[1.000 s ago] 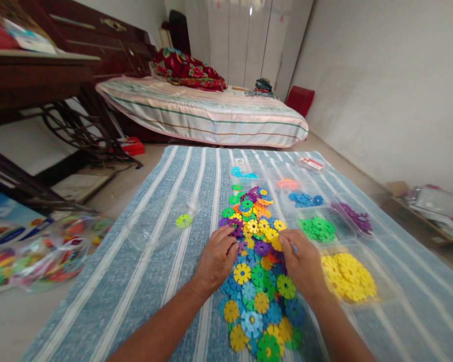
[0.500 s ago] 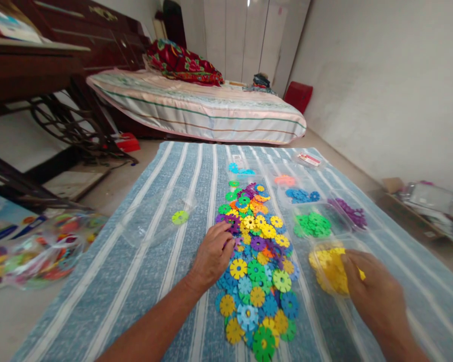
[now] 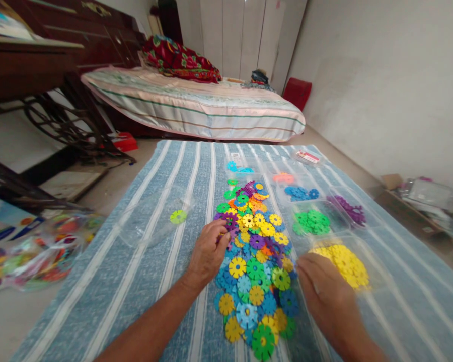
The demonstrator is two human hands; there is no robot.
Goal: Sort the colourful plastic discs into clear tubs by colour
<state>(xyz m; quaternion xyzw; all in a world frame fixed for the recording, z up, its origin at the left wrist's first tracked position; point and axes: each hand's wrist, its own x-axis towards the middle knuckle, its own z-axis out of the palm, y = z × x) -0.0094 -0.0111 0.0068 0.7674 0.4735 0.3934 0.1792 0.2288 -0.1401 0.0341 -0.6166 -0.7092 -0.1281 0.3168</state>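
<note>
A long pile of colourful notched plastic discs (image 3: 254,269) lies on the striped cloth between my hands. My left hand (image 3: 209,251) is at its left edge, fingers curled toward the thumb beside some purple discs (image 3: 231,221); whatever lies between the fingertips is hidden. At the pile's right edge is my right hand (image 3: 326,289), blurred, its fingers mostly out of sight. Just beyond it, yellow discs (image 3: 347,264) fill a clear container. Behind that, green discs (image 3: 312,222), blue discs (image 3: 300,193) and purple discs (image 3: 350,210) sit in separate clear compartments.
Farther back are orange discs (image 3: 284,177) and light blue discs (image 3: 239,168). One lime disc (image 3: 178,216) lies in a clear tray on the left. The striped cloth (image 3: 143,201) spreads toward a bed (image 3: 196,108). Plastic bags of toys (image 3: 45,251) are at the left.
My right hand has moved left from the yellow container to the pile's right edge, and the yellow disc that was in its fingers no longer shows there. My left hand stays by the purple discs.
</note>
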